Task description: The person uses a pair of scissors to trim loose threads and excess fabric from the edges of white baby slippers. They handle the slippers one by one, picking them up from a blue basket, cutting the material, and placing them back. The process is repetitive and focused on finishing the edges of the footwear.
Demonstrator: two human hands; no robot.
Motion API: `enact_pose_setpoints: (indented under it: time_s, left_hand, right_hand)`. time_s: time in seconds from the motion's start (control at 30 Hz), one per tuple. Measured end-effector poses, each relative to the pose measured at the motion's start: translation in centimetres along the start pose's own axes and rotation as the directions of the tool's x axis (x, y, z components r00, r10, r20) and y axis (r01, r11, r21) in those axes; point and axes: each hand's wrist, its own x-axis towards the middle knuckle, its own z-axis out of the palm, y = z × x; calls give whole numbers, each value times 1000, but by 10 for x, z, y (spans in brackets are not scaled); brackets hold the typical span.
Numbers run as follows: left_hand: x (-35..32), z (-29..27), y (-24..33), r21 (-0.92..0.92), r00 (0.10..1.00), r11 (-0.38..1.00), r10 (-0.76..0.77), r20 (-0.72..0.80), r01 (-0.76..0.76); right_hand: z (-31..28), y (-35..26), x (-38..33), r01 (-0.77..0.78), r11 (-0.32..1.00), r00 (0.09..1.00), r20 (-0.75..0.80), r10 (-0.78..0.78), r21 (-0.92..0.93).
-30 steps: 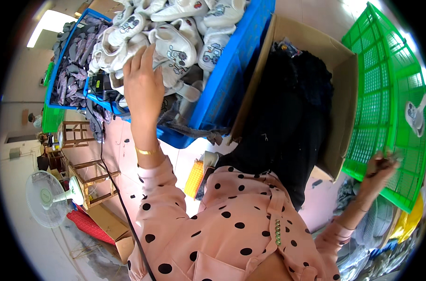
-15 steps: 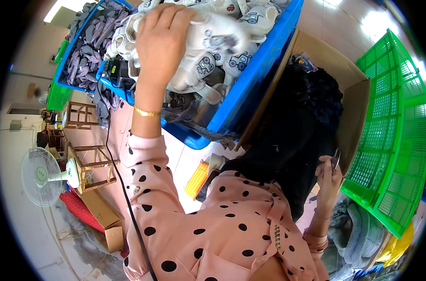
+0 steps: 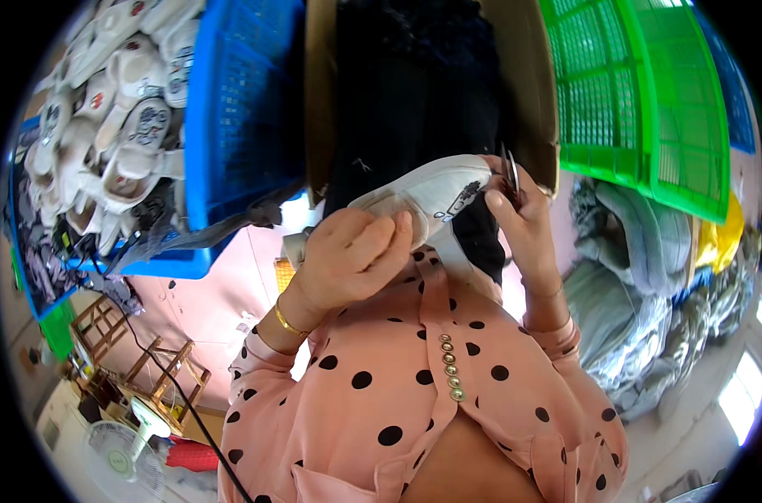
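Note:
My left hand (image 3: 356,256) is closed around the heel end of a small white shoe (image 3: 452,186) with a dark printed picture near its toe. The shoe is held sideways in front of my chest, over my lap. In my right hand (image 3: 528,222) is a pair of small scissors (image 3: 511,172), whose metal blades point away from me. The right fingers are at the toe of the shoe; whether they also grip it is partly hidden.
On the left stands a blue crate (image 3: 238,109) heaped with white shoes (image 3: 138,126). A cardboard box (image 3: 528,75) is ahead of me, beside a green crate (image 3: 611,92). Grey padded material (image 3: 641,235) lies at the right. Stools (image 3: 167,373) and a fan (image 3: 121,457) stand at the lower left.
My left hand has brought a white shoe from the blue crate to in front of my chest. The right hand with the scissors has come up to its toe. The view has swung right.

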Motion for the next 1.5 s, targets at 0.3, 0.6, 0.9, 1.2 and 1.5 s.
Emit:
enact_pose_setpoints:
  time_s: [0.3, 0.6, 0.9, 1.2, 1.5]
  left_hand:
    - [-28, 30, 10, -311, 952, 942, -27, 305, 126]
    - [-28, 36, 1, -425, 720, 583, -532, 445, 693]
    - [-23, 45, -1, -367, 934, 865, -274, 229, 344]
    - [-40, 48, 16, -207, 986, 966, -142, 85, 157]
    - [-44, 43, 20, -140, 995, 988, -48, 88, 60]
  right_hand:
    - [-20, 82, -14, -159, 985, 987, 18, 158, 73]
    - [-29, 81, -9, -195, 980, 980, -23, 196, 39]
    - [-36, 86, -9, -118, 988, 992, -27, 122, 102]
    - [12, 38, -45, -51, 906, 998, -58, 30, -420]
    - [50, 44, -43, -262, 961, 963, 88, 255, 91]
